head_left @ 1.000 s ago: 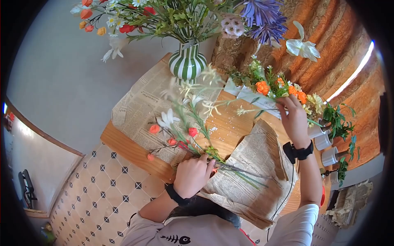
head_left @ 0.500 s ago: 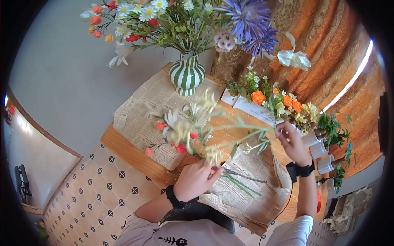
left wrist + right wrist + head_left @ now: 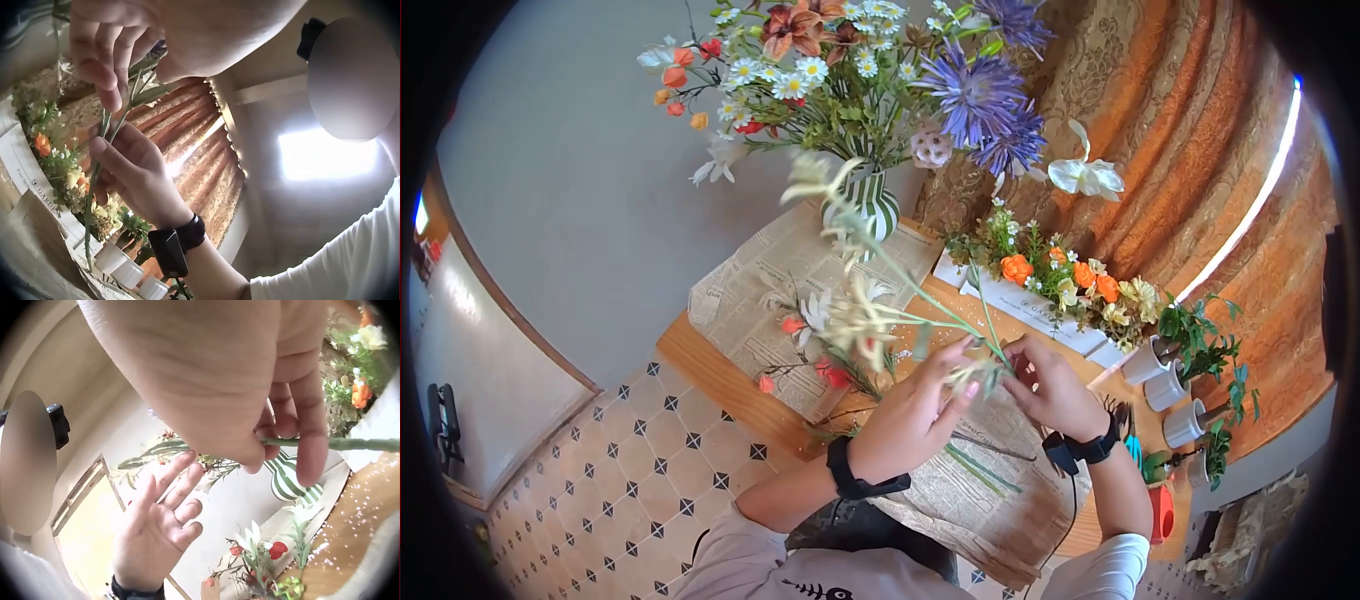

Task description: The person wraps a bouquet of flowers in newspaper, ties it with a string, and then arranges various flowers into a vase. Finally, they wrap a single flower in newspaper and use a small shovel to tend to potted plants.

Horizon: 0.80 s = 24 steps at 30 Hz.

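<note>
My right hand (image 3: 1055, 390) pinches the green stem (image 3: 362, 444) of an artificial spray with pale cream-yellow blossoms (image 3: 865, 320), held over the table. Close by on the left, my left hand (image 3: 910, 415) is raised at the forked part of the spray. Its fingers (image 3: 181, 503) are spread and loosely bent, as the right wrist view shows, with nothing gripped. Below lie loose flower sprays with red blossoms (image 3: 832, 372) and a white flower (image 3: 815, 308), their cut green stems (image 3: 980, 470) on newspaper (image 3: 1000, 520).
A green-and-white striped vase (image 3: 882, 215) full of artificial flowers stands at the back. White planter boxes with orange roses (image 3: 1017, 268) run along the curtain (image 3: 1140, 200). Small white pots (image 3: 1165, 388) line the right edge, near a red object (image 3: 1162, 515). White specks lie scattered on the wood.
My left hand has lifted off the flowers lying on the newspaper and moved right, up to the spray. The right hand has come inward and down with the spray, near the left hand.
</note>
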Motion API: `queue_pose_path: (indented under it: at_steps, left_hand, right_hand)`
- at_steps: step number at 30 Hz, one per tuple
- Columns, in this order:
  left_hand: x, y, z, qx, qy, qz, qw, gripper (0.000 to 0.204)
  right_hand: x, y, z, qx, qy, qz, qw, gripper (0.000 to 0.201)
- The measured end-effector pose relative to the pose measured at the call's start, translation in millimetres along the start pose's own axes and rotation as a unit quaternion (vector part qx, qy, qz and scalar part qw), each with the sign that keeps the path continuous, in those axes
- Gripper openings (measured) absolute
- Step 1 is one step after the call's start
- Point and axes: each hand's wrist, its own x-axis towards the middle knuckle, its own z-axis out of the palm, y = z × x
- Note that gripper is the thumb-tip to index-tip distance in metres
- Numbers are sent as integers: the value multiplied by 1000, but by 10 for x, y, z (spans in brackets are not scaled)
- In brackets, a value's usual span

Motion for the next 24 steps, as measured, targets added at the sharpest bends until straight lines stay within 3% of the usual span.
queue_pose_path:
  at_steps: [1, 3, 4, 6, 7, 8, 9, 11, 12, 14, 18, 21, 22, 24]
  left_hand:
    - [12, 75, -11, 11, 13, 7, 1000, 40]
    - [6, 215, -65, 88, -144, -120, 978, 43]
    - [-4, 224, -61, 88, -135, -118, 980, 43]
    - [-11, 215, -2, 109, -90, 55, 988, 46]
    - [-24, 230, 14, 110, -50, 105, 987, 47]
    - [-32, 254, 27, 114, -8, 154, 981, 47]
    - [-41, 293, 27, 63, -46, 101, 992, 47]
    - [-111, 263, 49, 11, -143, 8, 990, 54]
    - [-200, 126, 99, 9, -137, 9, 990, 54]
    - [-379, -145, 205, 88, -200, 73, 973, 52]
    - [-597, -365, 168, 162, -271, 57, 947, 40]
    - [-761, -634, 228, 203, -209, 121, 949, 33]
    - [-769, -655, 203, 200, -208, 121, 950, 33]
    - [-773, -697, 152, 221, -249, 95, 938, 41]
  right_hand:
    - [-19, -5, -16, -2, -1, -5, 1000, 28]
    - [-57, -16, -53, 43, 21, 35, 998, 28]
    - [-86, -29, -92, 39, 16, 28, 999, 28]
    - [-145, -46, -237, 10, 65, 11, 998, 24]
    - [-201, -2, -309, 33, 72, 25, 997, 23]
    - [-276, 47, -439, -81, 80, -9, 993, 28]
    - [-339, 60, -496, -89, 75, -16, 993, 28]
    - [-435, 73, -585, 191, 119, 102, 969, 24]
    - [-463, 61, -663, 171, 143, 59, 973, 19]
    - [-431, -128, -862, 161, 168, 63, 971, 16]
    - [-277, -311, -1079, 172, 266, -6, 948, 17]
    - [-16, -322, -1069, 173, 344, -12, 923, 19]
    - [99, -306, -1051, 182, 388, -18, 903, 20]
    - [349, -292, -931, 179, 389, -30, 903, 20]
